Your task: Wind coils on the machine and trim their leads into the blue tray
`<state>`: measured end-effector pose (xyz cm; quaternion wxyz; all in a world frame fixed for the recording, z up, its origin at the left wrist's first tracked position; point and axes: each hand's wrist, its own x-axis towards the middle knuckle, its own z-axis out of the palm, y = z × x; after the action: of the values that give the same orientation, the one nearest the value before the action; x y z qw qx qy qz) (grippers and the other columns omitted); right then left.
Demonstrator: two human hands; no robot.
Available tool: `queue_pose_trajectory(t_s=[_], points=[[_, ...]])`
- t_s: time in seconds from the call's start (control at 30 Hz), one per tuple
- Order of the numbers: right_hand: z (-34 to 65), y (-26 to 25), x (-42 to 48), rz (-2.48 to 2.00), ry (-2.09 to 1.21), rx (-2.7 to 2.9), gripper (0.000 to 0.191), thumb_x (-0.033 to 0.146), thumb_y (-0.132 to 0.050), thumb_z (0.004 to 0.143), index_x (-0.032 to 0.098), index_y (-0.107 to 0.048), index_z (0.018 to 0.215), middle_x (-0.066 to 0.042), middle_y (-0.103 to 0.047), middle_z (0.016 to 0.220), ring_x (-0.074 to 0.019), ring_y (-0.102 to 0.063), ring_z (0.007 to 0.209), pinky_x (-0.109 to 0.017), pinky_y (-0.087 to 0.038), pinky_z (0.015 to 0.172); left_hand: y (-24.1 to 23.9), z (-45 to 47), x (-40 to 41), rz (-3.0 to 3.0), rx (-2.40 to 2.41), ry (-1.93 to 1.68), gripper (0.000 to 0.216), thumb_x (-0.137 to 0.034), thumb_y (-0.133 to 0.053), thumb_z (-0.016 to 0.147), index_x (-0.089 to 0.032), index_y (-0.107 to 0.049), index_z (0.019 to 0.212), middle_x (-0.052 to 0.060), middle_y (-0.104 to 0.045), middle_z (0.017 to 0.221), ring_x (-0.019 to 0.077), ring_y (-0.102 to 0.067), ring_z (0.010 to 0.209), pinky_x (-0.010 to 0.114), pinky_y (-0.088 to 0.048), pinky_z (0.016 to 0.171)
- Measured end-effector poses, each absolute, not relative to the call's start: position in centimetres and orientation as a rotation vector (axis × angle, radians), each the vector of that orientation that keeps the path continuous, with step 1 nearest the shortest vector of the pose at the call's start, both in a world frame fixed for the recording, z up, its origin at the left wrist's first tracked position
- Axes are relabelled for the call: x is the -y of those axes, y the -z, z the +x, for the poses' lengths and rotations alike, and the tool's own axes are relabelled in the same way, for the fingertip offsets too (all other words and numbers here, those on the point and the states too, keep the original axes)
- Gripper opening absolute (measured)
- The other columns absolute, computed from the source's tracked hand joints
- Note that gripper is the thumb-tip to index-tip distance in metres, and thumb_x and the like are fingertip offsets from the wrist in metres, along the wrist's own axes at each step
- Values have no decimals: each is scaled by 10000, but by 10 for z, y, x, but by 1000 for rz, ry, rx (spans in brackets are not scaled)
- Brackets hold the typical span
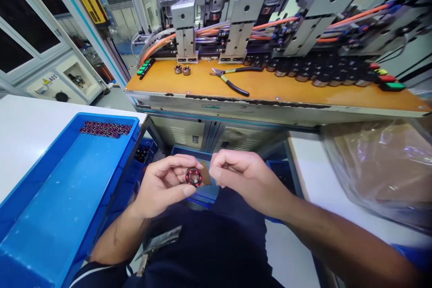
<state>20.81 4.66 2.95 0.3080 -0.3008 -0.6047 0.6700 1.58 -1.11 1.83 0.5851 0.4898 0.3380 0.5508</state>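
My left hand (165, 184) is closed on a small round wound coil part (193, 177) with red windings and a dark centre, held between thumb and fingers above my lap. My right hand (241, 175) is curled in a pinch just to the right of the part, its fingertips close to it. What the right fingers hold, if anything, is too small to make out.
A blue tray (60, 216) at my left holds a row of similar coil parts (105, 128) at its far end. Ahead, an orange bench (189, 83) carries pliers (232, 78), two loose round parts (182, 69) and a winding machine (256, 13). A plastic-wrapped box (381, 166) sits right.
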Motion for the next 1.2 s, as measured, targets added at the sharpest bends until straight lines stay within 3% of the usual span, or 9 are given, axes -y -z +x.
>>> queue_pose_trajectory(t_s=[0.2, 0.4, 0.53, 0.63, 0.8, 1.0, 1.2], points=[[210, -35, -44, -817, -1873, 1634, 238, 361, -631, 851, 156, -578, 741, 14, -525, 642, -80, -440, 573, -193, -362, 500, -19, 16, 10, 1228, -846, -1301, 349, -55, -755, 738, -210, -757, 1051, 91, -705, 1083, 147, -687, 951, 223, -586, 809], [224, -34, -59, -779, -1876, 1813, 277, 364, -666, 858, 150, -586, 703, 17, -511, 618, -75, -421, 563, -192, -348, 507, -22, 13, 9, 1161, -821, -1234, 310, -106, -779, 725, -199, -772, 1020, 101, -712, 1029, 144, -706, 819, 236, -596, 740], [225, -40, -76, -560, -1619, 1973, 224, 350, -750, 822, 164, -660, 909, -19, -607, 862, -115, -543, 770, -224, -463, 708, -28, 14, 9, 1068, -777, -1046, 301, -131, -789, 719, -181, -771, 1015, 102, -714, 1004, 136, -701, 743, 228, -583, 687], [214, -46, -82, -323, -1553, 2086, 136, 282, -735, 848, 161, -675, 860, -24, -600, 914, -118, -563, 838, -239, -469, 796, -29, 17, 8, 1025, -742, -909, 245, -139, -772, 741, -181, -761, 982, 51, -707, 857, 105, -670, 681, 197, -547, 644], [201, -44, -79, -269, -1543, 2076, 162, 201, -661, 898, 146, -621, 750, -4, -580, 820, -92, -554, 756, -219, -446, 729, -27, 16, 11, 1052, -815, -832, 210, -168, -793, 723, -160, -751, 929, 13, -658, 691, 83, -592, 583, 191, -504, 585], [210, -40, -61, -654, -1451, 1906, 206, 233, -621, 903, 164, -586, 712, 6, -582, 764, -96, -530, 712, -217, -417, 663, -22, 12, 11, 1146, -848, -1063, 311, -130, -796, 716, -203, -772, 1018, 93, -733, 1012, 131, -685, 782, 220, -564, 693], [222, -49, -46, -851, -1762, 1734, 172, 297, -667, 849, 171, -621, 740, 14, -580, 669, -90, -499, 595, -198, -386, 520, -20, 16, 9, 1245, -786, -1204, 314, -123, -794, 714, -205, -773, 1016, 91, -709, 995, 142, -684, 841, 229, -580, 730]])
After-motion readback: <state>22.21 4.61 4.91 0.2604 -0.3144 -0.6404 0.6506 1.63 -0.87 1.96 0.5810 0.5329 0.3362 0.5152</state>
